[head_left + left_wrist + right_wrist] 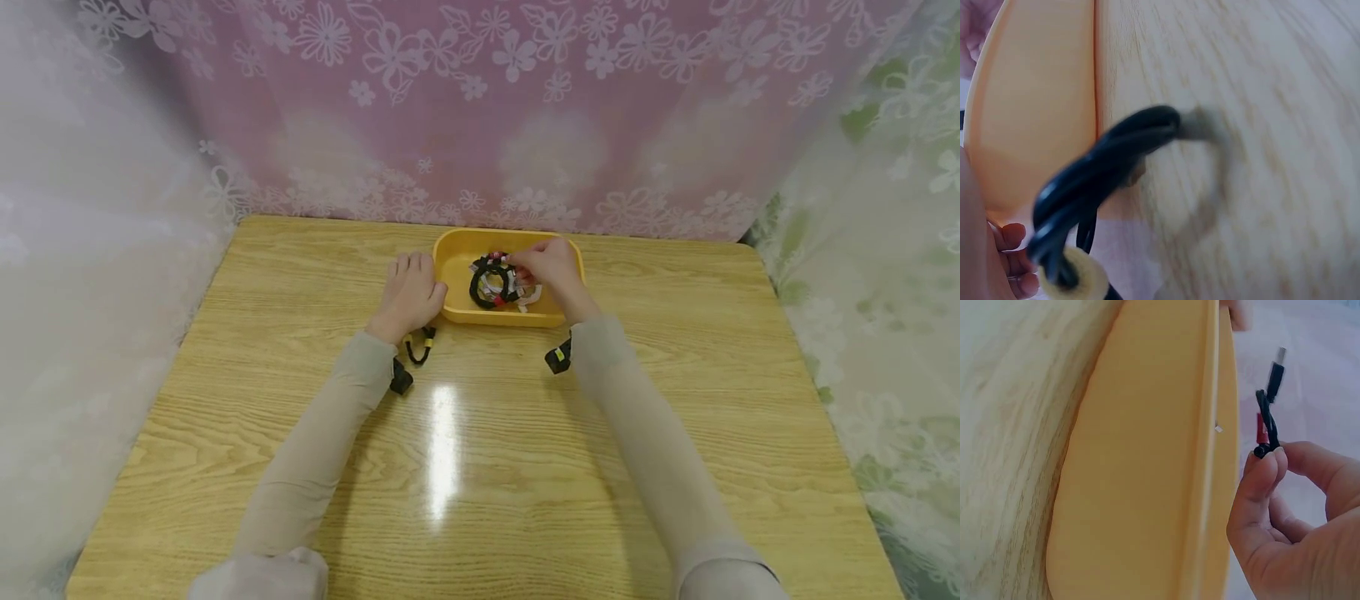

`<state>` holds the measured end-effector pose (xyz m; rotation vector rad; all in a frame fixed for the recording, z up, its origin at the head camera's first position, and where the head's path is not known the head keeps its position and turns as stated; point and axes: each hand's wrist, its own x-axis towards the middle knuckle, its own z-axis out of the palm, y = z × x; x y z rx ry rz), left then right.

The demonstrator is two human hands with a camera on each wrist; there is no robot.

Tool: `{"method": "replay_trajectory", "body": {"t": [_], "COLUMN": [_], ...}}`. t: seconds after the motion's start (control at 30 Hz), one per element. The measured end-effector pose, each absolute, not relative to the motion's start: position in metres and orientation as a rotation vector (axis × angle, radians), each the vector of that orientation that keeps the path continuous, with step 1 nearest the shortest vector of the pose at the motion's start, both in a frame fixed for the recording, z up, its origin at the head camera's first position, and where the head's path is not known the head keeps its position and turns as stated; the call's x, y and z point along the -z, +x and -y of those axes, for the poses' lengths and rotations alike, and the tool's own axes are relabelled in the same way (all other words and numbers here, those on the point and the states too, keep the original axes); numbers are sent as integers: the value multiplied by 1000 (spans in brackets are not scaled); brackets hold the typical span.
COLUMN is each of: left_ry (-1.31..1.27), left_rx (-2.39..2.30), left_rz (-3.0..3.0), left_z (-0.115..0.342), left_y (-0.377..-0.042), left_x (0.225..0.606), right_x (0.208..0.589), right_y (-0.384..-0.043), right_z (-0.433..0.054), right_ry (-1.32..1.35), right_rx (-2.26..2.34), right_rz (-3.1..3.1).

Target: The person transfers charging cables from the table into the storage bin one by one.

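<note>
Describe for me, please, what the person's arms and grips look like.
Long, pale beige sleeves reach both wrists; each wrist bears a black device, the right one with a yellow mark. The left grip and right grip wear no gloves.

- A folded black cable with a red tag and metal-tipped plug (pixel 1269 419), pinched in the right hand (pixel 553 265).
- A yellow, rounded-rectangular tray (pixel 495 317), lying flat.
- Coiled black and white cables (pixel 513 287), heaped inside it.
- A looped black cable with yellow bands (pixel 428 342), outside the tray's near left corner.
</note>
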<state>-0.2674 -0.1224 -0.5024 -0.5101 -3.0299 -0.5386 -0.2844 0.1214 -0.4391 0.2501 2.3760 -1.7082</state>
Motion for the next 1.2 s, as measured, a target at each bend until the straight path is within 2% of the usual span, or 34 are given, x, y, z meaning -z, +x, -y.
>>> {"method": "replay_trajectory", "body": {"t": [0.43,0.73,1.2], "left_ry": [-516,-513,-487], "left_rx": [521,525,521], "left_rz": [2999,2996,3004], "left_z": [121,122,122], "left_y": [-268,-269,-268], "left_x": [504,505,504], "right_x": [464,474,478], "right_y": [-315,-313,-313], "right_z": [-131,-127,-124], "right_ry": [466,388,378], "right_rx": [1803,1577,1490], "right_rz": [-2298,-2510,-2577]}}
